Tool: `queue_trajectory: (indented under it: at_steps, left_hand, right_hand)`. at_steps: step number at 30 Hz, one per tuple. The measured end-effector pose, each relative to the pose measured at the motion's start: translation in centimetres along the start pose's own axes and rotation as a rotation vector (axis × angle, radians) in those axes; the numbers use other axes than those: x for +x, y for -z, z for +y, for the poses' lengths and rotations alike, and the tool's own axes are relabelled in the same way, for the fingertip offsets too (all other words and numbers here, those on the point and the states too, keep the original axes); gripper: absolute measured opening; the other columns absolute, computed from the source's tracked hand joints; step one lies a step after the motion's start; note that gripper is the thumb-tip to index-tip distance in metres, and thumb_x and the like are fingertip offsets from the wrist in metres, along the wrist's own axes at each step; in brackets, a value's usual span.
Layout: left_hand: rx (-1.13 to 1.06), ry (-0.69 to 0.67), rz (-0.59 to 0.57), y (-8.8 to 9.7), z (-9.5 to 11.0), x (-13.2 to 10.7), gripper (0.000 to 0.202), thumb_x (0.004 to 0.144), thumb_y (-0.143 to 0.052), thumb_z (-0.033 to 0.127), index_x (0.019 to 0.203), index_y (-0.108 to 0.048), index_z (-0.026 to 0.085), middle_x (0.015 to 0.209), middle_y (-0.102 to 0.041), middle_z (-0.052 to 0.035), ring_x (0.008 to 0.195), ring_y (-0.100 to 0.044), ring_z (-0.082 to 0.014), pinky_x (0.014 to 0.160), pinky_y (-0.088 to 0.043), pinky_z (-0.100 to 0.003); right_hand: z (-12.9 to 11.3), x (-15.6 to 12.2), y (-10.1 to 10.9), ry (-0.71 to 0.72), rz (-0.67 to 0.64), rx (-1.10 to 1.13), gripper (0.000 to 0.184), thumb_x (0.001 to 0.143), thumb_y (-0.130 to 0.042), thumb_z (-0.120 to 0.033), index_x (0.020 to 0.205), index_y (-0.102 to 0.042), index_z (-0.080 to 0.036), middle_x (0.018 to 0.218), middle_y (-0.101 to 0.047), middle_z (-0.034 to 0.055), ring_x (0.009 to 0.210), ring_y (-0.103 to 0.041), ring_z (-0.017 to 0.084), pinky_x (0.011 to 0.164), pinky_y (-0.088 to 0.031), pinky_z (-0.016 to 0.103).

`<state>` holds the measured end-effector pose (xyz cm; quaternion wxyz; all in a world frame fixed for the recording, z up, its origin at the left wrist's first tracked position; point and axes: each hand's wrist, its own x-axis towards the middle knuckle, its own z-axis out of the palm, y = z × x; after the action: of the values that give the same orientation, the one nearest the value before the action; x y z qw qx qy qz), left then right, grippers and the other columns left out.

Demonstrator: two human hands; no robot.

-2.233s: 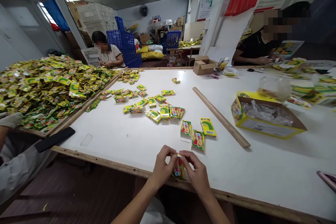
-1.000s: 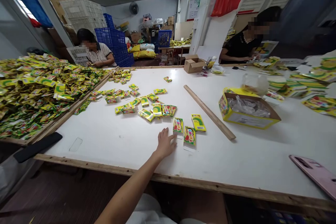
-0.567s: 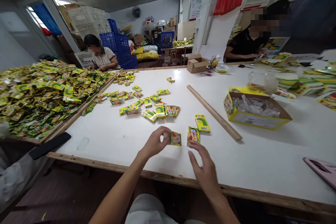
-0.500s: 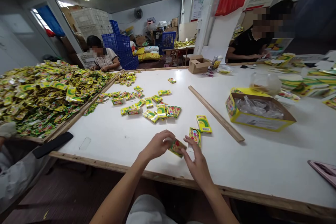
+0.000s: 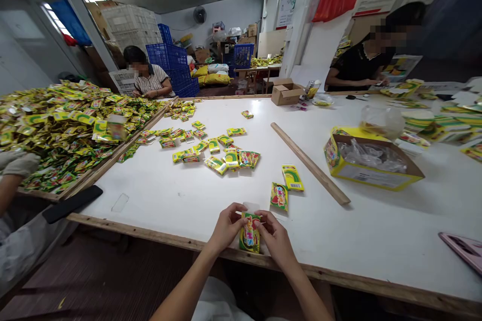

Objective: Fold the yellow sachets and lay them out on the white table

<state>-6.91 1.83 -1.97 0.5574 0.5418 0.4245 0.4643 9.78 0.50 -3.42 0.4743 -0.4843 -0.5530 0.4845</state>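
Observation:
Close to the table's front edge, a small green-and-yellow printed box (image 5: pixel 250 235) stands between my two hands, its pale top flap (image 5: pixel 251 206) raised. My left hand (image 5: pixel 228 225) grips its upper left side, thumb on the printed front. On the upper right side, my right hand (image 5: pixel 274 235) pinches it the same way. Just beyond lie another printed box (image 5: pixel 279 196) and a yellow box with a green curve (image 5: pixel 292 177). Farther off, a loose group of similar small boxes (image 5: pixel 229 158) is spread over the white table (image 5: pixel 158 220).
A wooden strip (image 5: pixel 309 163) lies right of centre, beside a yellow carton (image 5: pixel 372 173) of clear plastic bags. A big heap of packets (image 5: pixel 68 130) fills the left. A gloved hand (image 5: pixel 22 164) of a co-worker is there. A phone (image 5: pixel 461 251) lies far right.
Both my hands have drawn the small box nearer the front edge. It has turned from tilted to upright, its flap now showing. A gloved hand at the left has come over the heap.

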Motion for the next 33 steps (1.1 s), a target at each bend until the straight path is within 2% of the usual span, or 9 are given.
queue_trajectory:
  at_steps: [2, 6, 11, 15, 19, 21, 25, 28, 33]
  left_hand:
    - [0.019, 0.013, -0.004, 0.1, 0.0, -0.3, 0.028, 0.079, -0.069, 0.036, 0.097, -0.061, 0.017, 0.073, -0.061, 0.0, 0.064, -0.059, -0.0126, 0.061, -0.046, -0.023]
    - [-0.035, -0.015, 0.034, 0.2, 0.0, -0.5, 0.038, 0.077, -0.071, 0.038, 0.108, -0.058, 0.021, 0.088, -0.065, -0.0022, 0.07, -0.062, -0.0133, 0.064, -0.048, -0.024]
    - [0.03, -0.016, 0.031, 0.3, -0.4, -0.5, 0.026, 0.079, -0.067, 0.038, 0.092, -0.065, 0.016, 0.075, -0.066, -0.0018, 0.068, -0.062, -0.0155, 0.066, -0.049, -0.027]
    - [0.007, -0.08, 0.082, 0.2, -0.3, -0.4, 0.021, 0.078, -0.068, 0.035, 0.085, -0.067, 0.015, 0.09, -0.069, -0.0063, 0.085, -0.064, -0.0196, 0.079, -0.05, -0.031]
    - [-0.182, -0.079, 0.102, -0.3, -0.1, -0.5, 0.039, 0.076, -0.072, 0.035, 0.11, -0.056, 0.022, 0.094, -0.069, -0.0048, 0.082, -0.066, -0.0181, 0.076, -0.051, -0.031]
    - [-0.213, -0.064, 0.092, -0.4, -0.1, -0.6, 0.043, 0.075, -0.072, 0.036, 0.112, -0.055, 0.022, 0.093, -0.07, -0.005, 0.083, -0.067, -0.0185, 0.078, -0.051, -0.032]
    - [-0.045, -0.06, 0.093, -0.3, 0.1, -0.8, 0.027, 0.078, -0.069, 0.039, 0.093, -0.067, 0.016, 0.092, -0.071, -0.0083, 0.086, -0.066, -0.021, 0.08, -0.051, -0.033]
    - [0.054, -0.092, 0.121, -0.3, 0.5, -0.9, 0.023, 0.08, -0.067, 0.037, 0.09, -0.069, 0.016, 0.09, -0.071, -0.0079, 0.084, -0.065, -0.0205, 0.079, -0.051, -0.032]
    - [0.062, -0.075, 0.179, -1.0, 1.3, -0.9, 0.016, 0.079, -0.067, 0.029, 0.088, -0.067, 0.015, 0.083, -0.069, -0.0048, 0.075, -0.062, -0.0168, 0.07, -0.049, -0.027]
  right_hand:
    - [-0.1, 0.3, 0.0, 0.012, -0.012, -0.018, 0.038, 0.084, -0.06, -0.054, 0.098, -0.061, -0.018, 0.085, -0.066, 0.0054, 0.077, -0.063, 0.023, 0.068, -0.052, 0.031]
    - [-0.4, 0.5, -0.1, 0.031, 0.023, -0.029, 0.04, 0.082, -0.06, -0.058, 0.089, -0.064, -0.019, 0.084, -0.066, 0.0057, 0.076, -0.061, 0.023, 0.068, -0.051, 0.031]
    - [-0.8, 0.6, -0.3, 0.047, 0.055, -0.025, 0.043, 0.079, -0.062, -0.06, 0.088, -0.067, -0.018, 0.085, -0.068, 0.0073, 0.078, -0.062, 0.025, 0.07, -0.053, 0.033]
    - [-0.5, 0.7, -0.8, 0.079, 0.112, -0.017, 0.041, 0.079, -0.065, -0.057, 0.088, -0.067, -0.017, 0.091, -0.067, 0.0096, 0.087, -0.063, 0.026, 0.079, -0.052, 0.036]
    - [0.2, 0.7, -1.0, 0.095, 0.161, 0.077, 0.05, 0.08, -0.067, -0.052, 0.116, -0.056, -0.019, 0.093, -0.066, 0.0073, 0.087, -0.064, 0.024, 0.077, -0.054, 0.035]
    - [0.1, 0.7, -0.8, 0.097, 0.132, 0.087, 0.051, 0.081, -0.066, -0.051, 0.12, -0.054, -0.02, 0.095, -0.066, 0.0073, 0.089, -0.064, 0.023, 0.077, -0.054, 0.035]
    - [-1.0, 0.5, -0.5, 0.16, 0.042, -0.039, 0.035, 0.082, -0.064, -0.052, 0.092, -0.067, -0.019, 0.1, -0.066, 0.01, 0.095, -0.062, 0.026, 0.082, -0.052, 0.037]
    - [-1.9, 0.2, -0.6, 0.184, 0.045, -0.092, 0.032, 0.083, -0.063, -0.05, 0.089, -0.068, -0.019, 0.099, -0.066, 0.0097, 0.094, -0.061, 0.026, 0.082, -0.051, 0.037]
    - [-2.6, 0.3, -1.2, 0.143, 0.102, -0.139, 0.035, 0.082, -0.063, -0.053, 0.088, -0.066, -0.018, 0.085, -0.067, 0.0071, 0.078, -0.062, 0.024, 0.071, -0.05, 0.033]
